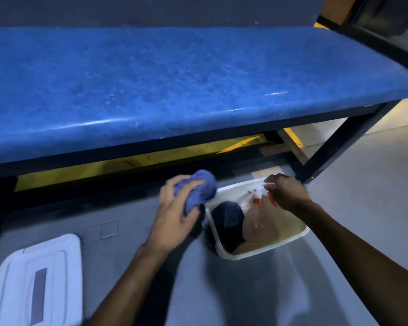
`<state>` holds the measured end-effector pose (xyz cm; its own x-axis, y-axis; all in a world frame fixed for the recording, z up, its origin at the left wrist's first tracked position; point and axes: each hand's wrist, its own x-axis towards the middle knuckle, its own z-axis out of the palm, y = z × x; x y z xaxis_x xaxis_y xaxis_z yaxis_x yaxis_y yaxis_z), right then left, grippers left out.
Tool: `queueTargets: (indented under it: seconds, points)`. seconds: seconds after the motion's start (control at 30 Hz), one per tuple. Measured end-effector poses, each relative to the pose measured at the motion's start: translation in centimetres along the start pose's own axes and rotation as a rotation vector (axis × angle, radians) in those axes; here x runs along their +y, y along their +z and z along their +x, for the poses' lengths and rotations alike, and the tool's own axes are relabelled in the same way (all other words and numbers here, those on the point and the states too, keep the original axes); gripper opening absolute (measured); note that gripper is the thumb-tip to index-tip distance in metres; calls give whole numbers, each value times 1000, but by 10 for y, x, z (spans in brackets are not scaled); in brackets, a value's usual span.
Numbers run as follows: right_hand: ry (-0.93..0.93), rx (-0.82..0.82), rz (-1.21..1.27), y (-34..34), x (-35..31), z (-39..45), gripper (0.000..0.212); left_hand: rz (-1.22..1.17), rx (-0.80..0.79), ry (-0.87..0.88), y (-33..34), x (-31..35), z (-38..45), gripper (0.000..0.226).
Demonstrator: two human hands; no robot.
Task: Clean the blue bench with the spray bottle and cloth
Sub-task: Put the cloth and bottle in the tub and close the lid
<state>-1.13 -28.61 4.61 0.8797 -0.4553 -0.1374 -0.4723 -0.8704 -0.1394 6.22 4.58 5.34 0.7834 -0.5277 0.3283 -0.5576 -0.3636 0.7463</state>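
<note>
while left hand (174, 208) clutches balled cloth (199, 189), right hand (289, 192) grips spray bottle (259, 215) (inside white bin (264, 251))

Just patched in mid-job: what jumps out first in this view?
The long glossy blue bench fills the upper half of the view. Below it, the left hand grips a bunched blue cloth. The right hand is at the red-and-white head of a clear spray bottle lying in a white plastic bin on the grey floor. A white lid lies at lower left.
</note>
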Motion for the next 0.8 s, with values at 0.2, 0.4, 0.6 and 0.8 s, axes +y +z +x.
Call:
queueTargets:
  seconds: [0.2,0.4,0.6,0.8]
  points:
    - [-62,96,-14,-26,21,-18,32,321,-445,75,103,36,54,60]
    - [-54,114,21,-20,32,-26,27,589,-562,10,154,24,42,40]
    - [-210,223,93,-34,-27,-19,32,297,-109,-159,85,-3,2,52]
    - [-794,165,120,-37,-192,-11,29,-90,835,-932,-36,-80,-104,47]
